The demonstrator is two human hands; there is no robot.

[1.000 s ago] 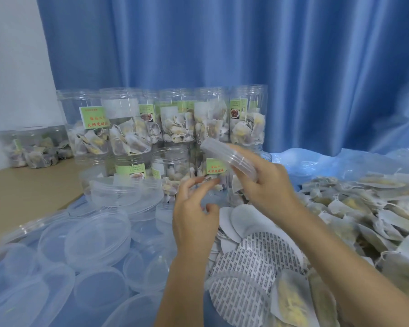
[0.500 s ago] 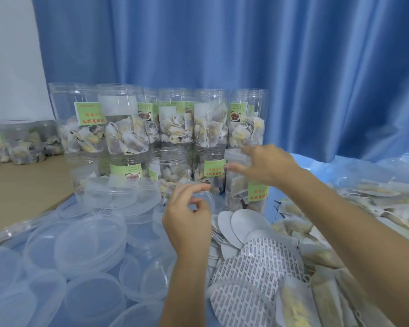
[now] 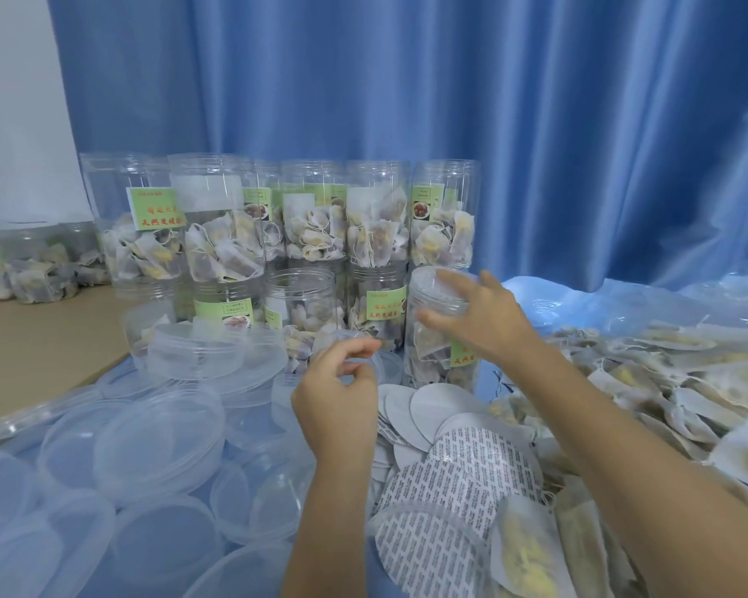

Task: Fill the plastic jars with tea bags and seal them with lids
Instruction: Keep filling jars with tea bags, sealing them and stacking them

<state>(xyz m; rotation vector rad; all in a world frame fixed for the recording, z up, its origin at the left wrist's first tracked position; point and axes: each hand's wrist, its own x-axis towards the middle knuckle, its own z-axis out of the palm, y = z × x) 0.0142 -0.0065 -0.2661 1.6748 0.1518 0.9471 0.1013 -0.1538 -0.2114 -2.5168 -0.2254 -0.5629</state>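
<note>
My right hand (image 3: 489, 319) wraps round the top of a clear plastic jar (image 3: 432, 338) that stands upright at the right end of the front row, thumb on its near side, fingers spread over the rim. A round liner printed with fine grey text covers its mouth. Tea bags show through its wall, and my wrist cuts off its green label (image 3: 462, 355); only a few red characters peek out, too partial to read.

My left hand (image 3: 335, 392) hovers lower and nearer, fingers curled, pinching the rim of a clear lid (image 3: 363, 364) between thumb and forefinger. The lid is so transparent that its edge is hard to trace.

Behind stand stacked filled jars (image 3: 303, 235) with green labels; one at the left (image 3: 154, 209) reads in red Chinese characters, the lower line beginning 天然, the rest blurred. Small brown pictures sit on some labels, with print too fine to read.

Loose clear lids (image 3: 156, 438) crowd the blue sheet at my left. Round seal liners (image 3: 480, 472) with repeated tiny grey lettering lie before me, some flipped to plain white; the wording is illegible. Loose tea bags (image 3: 666, 381) heap at my right, running off the edge of view. More jars (image 3: 27, 274) at far left are dim and blurred. A blue curtain (image 3: 493, 123) hangs behind.
</note>
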